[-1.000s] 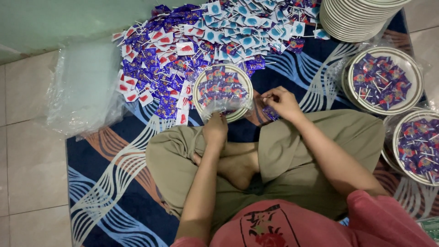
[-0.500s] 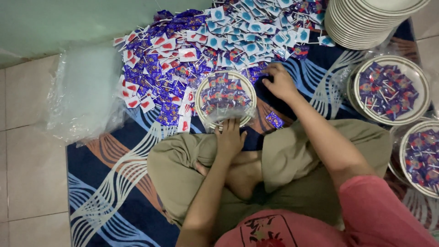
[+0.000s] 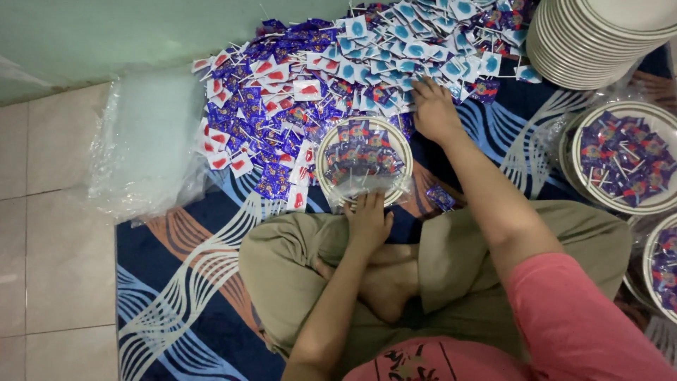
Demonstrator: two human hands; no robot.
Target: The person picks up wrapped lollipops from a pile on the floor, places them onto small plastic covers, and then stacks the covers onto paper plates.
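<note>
- The plate (image 3: pixel 364 156), round and pale-rimmed, sits on the patterned rug (image 3: pixel 176 282) just in front of the person's crossed legs; it holds a layer of purple-wrapped sweets under a clear plastic bag (image 3: pixel 367 189).
- The left hand (image 3: pixel 368 220) lies at the near edge of the plate, fingers curled down onto the loose plastic there; it seems to pinch the film, though how firmly cannot be told.
- The right hand (image 3: pixel 434 109) reaches past the far right of the plate, palm down and fingers spread flat on the heap of sweets (image 3: pixel 331 77). Whether it has hold of any piece cannot be told, since the fingertips are buried among the wrappers.
- That heap spreads beyond the plate, to its far side and far left: small packets in purple, white with red, and white with blue, many with thin sticks showing.
- One stray purple sweet (image 3: pixel 441 197) lies on the rug just right of the plate, near the right forearm.
- A stack of empty plates (image 3: pixel 592 42) stands well to the far right of the plate.
- Right of the plate, beyond the right arm, a filled plate (image 3: pixel 624 159) wrapped in plastic rests on the rug, with another filled plate (image 3: pixel 659 271) nearer the person, partly cut off by the frame.
- A pile of clear plastic bags (image 3: pixel 151 152) lies left of the plate, half on the tiled floor (image 3: pixel 49 233).
</note>
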